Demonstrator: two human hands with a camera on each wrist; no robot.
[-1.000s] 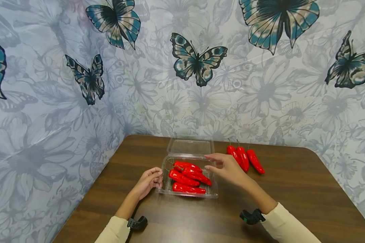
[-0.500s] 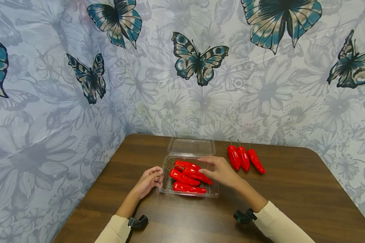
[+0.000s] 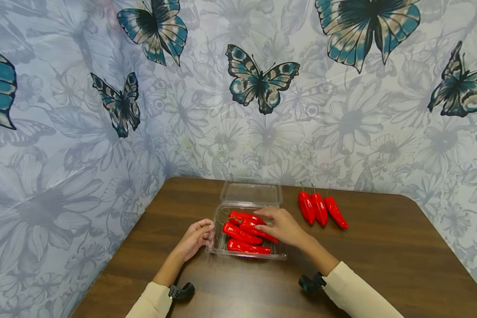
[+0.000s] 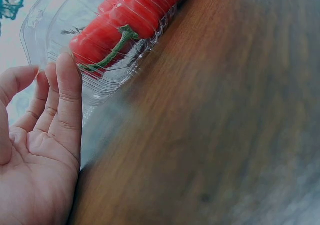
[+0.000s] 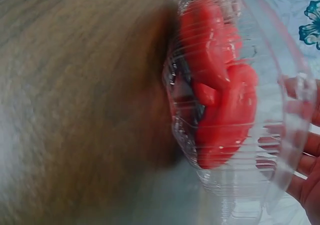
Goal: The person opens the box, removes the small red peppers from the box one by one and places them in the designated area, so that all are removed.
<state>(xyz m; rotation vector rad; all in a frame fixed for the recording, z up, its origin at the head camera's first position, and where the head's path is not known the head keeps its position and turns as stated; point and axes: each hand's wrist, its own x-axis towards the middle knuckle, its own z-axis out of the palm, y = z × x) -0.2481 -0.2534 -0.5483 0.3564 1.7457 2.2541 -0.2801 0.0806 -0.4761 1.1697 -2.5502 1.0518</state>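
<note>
A clear plastic clamshell box [image 3: 276,256] stands on the table with its lid folded back, holding several red chili peppers [image 3: 242,233]. My left hand [image 3: 194,240] pinches the box's left rim. In the left wrist view, its fingers meet the plastic near a pepper with a green stem [image 4: 116,47]. My right hand [image 3: 284,227] reaches over the right side of the box, thumb and fingers apart above the upper peppers; contact cannot be told. The right wrist view shows its fingers [image 5: 310,145] partly through the clear wall, beside the peppers [image 5: 227,117].
Three more red chili peppers [image 3: 319,210] lie on the brown wooden table [image 3: 381,247] to the right of the box. The clear lid [image 3: 251,193] lies back toward the butterfly-patterned wall covering [image 3: 206,145] behind the table.
My right hand has moved left and slightly down, from the box's right rim to above the peppers inside. The left hand keeps its place on the box's left rim.
</note>
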